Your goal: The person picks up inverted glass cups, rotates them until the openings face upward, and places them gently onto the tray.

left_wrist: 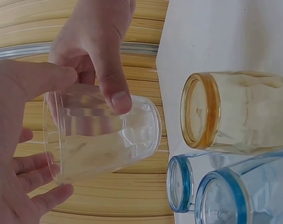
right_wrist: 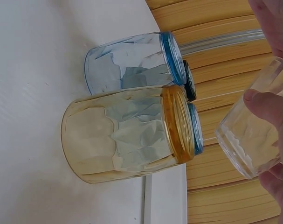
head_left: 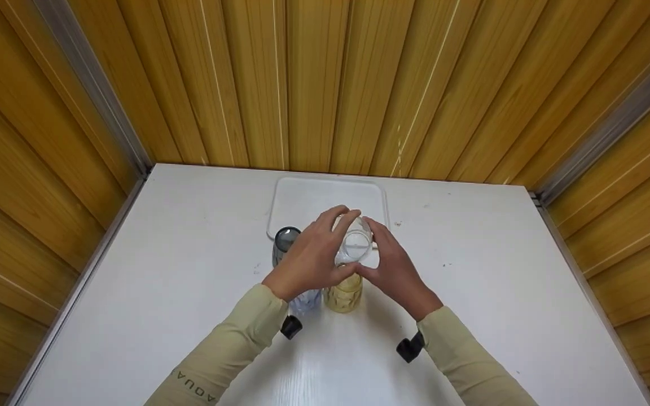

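Note:
Both hands hold one clear glass (head_left: 355, 243) in the air, tilted, just above a yellow glass (head_left: 345, 294). My left hand (head_left: 309, 256) wraps its far and left side, thumb and fingers curled round it. Opposite, my right hand (head_left: 395, 269) grips the right side. In the left wrist view the clear glass (left_wrist: 104, 135) lies between the left hand (left_wrist: 13, 116) and the right hand's thumb (left_wrist: 114, 88), with the yellow glass (left_wrist: 234, 112) beside it. The right wrist view shows the right hand (right_wrist: 272, 106) on the clear glass (right_wrist: 247, 137), apart from the yellow glass (right_wrist: 122, 135).
A blue glass (head_left: 306, 301) stands left of the yellow one, and a dark grey glass (head_left: 286, 240) behind it. A second blue rim (left_wrist: 179, 183) shows in the left wrist view. A white tray (head_left: 302, 194) lies at the back of the white table (head_left: 500, 270). Wood-panel walls enclose it.

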Motion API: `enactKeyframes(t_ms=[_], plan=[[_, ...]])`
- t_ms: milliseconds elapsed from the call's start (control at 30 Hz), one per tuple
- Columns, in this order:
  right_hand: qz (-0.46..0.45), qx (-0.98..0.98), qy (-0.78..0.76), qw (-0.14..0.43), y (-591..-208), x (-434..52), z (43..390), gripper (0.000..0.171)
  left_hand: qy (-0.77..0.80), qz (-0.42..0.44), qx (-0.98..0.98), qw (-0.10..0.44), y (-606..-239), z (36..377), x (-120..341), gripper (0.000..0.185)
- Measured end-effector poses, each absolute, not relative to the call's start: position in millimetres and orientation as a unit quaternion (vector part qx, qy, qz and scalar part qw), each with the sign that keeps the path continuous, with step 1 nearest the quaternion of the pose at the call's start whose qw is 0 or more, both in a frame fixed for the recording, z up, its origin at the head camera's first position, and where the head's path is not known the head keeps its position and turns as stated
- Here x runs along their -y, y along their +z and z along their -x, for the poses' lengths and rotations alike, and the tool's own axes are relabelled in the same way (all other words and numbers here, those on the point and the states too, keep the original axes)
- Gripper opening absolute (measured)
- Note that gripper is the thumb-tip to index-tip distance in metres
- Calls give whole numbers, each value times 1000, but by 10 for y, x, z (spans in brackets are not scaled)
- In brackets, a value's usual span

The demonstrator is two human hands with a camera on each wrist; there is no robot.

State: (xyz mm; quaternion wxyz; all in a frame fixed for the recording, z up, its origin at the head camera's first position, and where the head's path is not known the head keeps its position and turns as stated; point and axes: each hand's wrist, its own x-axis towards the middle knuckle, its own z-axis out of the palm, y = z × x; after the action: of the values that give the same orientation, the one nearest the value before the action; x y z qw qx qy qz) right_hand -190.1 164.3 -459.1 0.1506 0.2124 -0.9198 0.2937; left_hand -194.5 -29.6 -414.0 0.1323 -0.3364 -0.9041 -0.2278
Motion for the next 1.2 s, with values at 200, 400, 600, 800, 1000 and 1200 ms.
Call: enactKeyframes(t_ms=[200, 400, 600, 800, 1000, 1200], plan=[[-211, 916, 307, 150, -4581, -1641, 1900, 91, -218, 335, 908, 126, -4105, 1955, 281, 82], [-206, 916, 311, 147, -4593, -1642, 1908, 93, -191, 332, 915, 125, -4068, 1970, 263, 79], [-201, 914, 315, 156, -4635, -1652, 1880, 95, -173, 311, 927, 115, -4026, 1983, 266, 78], [-187, 914, 328, 147, -4681, -1650, 1807, 93, -167, 305, 930, 122, -3998, 2006, 271, 76], [-167, 917, 350, 90, -4721, -1637, 1744, 89, -151, 301, 932, 136, -3965, 2033, 287, 75], [-141, 926, 346, 54, -4755, -1612, 1703, 93, -140, 301, 932, 146, -3931, 2074, 296, 75]])
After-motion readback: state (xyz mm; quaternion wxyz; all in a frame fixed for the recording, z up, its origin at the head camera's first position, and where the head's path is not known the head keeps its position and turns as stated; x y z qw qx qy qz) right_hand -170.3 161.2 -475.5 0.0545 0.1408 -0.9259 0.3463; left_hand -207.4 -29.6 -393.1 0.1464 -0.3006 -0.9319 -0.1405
